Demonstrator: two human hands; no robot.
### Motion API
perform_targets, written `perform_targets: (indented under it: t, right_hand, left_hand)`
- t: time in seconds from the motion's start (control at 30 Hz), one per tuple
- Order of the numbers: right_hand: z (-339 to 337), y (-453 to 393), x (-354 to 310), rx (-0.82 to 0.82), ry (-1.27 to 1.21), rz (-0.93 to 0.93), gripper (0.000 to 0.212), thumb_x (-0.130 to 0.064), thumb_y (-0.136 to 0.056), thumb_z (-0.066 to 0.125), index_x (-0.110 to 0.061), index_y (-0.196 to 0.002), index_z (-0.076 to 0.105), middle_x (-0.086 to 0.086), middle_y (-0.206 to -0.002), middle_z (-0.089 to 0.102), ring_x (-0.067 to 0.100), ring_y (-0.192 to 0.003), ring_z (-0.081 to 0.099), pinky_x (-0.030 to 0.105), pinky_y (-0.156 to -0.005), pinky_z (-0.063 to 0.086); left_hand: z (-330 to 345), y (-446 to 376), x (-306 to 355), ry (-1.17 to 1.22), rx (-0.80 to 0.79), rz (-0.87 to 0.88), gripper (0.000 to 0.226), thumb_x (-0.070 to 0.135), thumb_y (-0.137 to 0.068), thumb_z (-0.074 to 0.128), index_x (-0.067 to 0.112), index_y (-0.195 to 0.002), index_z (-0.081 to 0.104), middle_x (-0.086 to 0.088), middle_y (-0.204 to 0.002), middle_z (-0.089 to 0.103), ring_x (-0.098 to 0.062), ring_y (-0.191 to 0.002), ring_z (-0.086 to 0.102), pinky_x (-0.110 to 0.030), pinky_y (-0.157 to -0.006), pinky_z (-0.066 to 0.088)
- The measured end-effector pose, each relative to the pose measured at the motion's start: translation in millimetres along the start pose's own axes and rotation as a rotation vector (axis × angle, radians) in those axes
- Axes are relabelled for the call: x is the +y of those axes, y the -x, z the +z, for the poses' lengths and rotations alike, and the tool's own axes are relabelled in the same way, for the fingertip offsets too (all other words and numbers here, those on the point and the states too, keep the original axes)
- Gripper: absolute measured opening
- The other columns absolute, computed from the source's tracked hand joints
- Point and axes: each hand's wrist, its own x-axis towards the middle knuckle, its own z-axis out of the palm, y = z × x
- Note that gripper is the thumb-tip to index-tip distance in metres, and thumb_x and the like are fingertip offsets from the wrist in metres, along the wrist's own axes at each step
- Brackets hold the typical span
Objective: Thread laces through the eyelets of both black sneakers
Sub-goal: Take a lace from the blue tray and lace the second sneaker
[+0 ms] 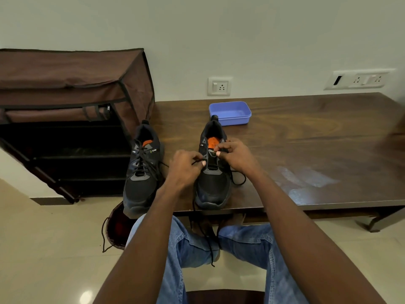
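Observation:
Two black sneakers with orange tongue labels stand on the dark wooden table (306,132), toes toward me. The left sneaker (141,172) has laces crossed up its eyelets. The right sneaker (211,183) is only partly laced. My left hand (186,167) pinches a black lace (237,179) at the shoe's left eyelet row. My right hand (235,155) pinches the lace at the right eyelet row, near the tongue. One loose lace end loops on the table to the right, another hangs over the table's front edge between my knees.
A blue plastic box (230,113) sits behind the right sneaker. A brown fabric shoe rack (65,106) stands left of the table. A dark drawstring bag (116,227) lies on the floor below the left sneaker. Wall sockets are behind the table.

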Motion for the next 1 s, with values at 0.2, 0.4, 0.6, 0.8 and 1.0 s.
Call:
perform_targets:
  t: [0.2, 0.4, 0.6, 0.8, 1.0]
  right_hand:
    - [3, -1, 0, 0.013, 0.019, 0.019, 0.013, -0.015, -0.093, 0.067, -0.025, -0.098, 0.075, -0.002, -0.114, 0.059, 0.015, -0.105, 0.059, 0.034, -0.093, 0.051]
    - [3, -2, 0, 0.024, 0.005, 0.032, 0.013, -0.014, -0.093, 0.068, -0.024, -0.097, 0.075, -0.001, -0.113, 0.059, 0.011, -0.099, 0.058, 0.028, -0.084, 0.048]
    - [7, 0, 2, 0.045, 0.052, 0.014, 0.011, -0.020, -0.091, 0.071, -0.031, -0.093, 0.073, -0.002, -0.114, 0.057, 0.015, -0.105, 0.057, 0.031, -0.088, 0.048]
    - [12, 0, 1, 0.050, 0.108, 0.057, 0.020, -0.023, -0.086, 0.076, -0.033, -0.103, 0.072, -0.002, -0.125, 0.056, 0.019, -0.111, 0.058, 0.043, -0.098, 0.051]
    - [11, 1, -1, 0.053, 0.116, 0.103, 0.024, -0.022, -0.088, 0.073, -0.031, -0.110, 0.071, 0.000, -0.132, 0.054, 0.019, -0.111, 0.058, 0.040, -0.095, 0.053]
  left_hand:
    - [-10, 4, 3, 0.147, 0.295, -0.135, 0.016, 0.010, -0.096, 0.059, 0.023, -0.088, 0.063, 0.003, -0.083, 0.065, -0.011, -0.073, 0.060, -0.017, -0.064, 0.045]
    - [-36, 3, -16, 0.451, 1.116, -0.414, 0.019, 0.006, -0.094, 0.053, 0.003, -0.109, 0.065, -0.014, -0.109, 0.062, -0.016, -0.096, 0.054, -0.026, -0.084, 0.049]
    - [-6, -1, -4, 0.040, 0.146, 0.004, 0.015, 0.011, -0.091, 0.068, 0.012, -0.105, 0.074, -0.005, -0.109, 0.072, -0.019, -0.108, 0.062, -0.030, -0.094, 0.047]
    - [0, 0, 1, 0.077, -0.035, -0.189, 0.015, 0.018, -0.097, 0.062, 0.020, -0.082, 0.061, 0.003, -0.082, 0.063, -0.013, -0.077, 0.057, -0.024, -0.062, 0.039]
    - [-18, 3, -21, 0.198, 0.430, -0.329, 0.019, 0.006, -0.093, 0.053, 0.018, -0.080, 0.056, -0.008, -0.096, 0.061, -0.021, -0.085, 0.059, -0.034, -0.070, 0.047]
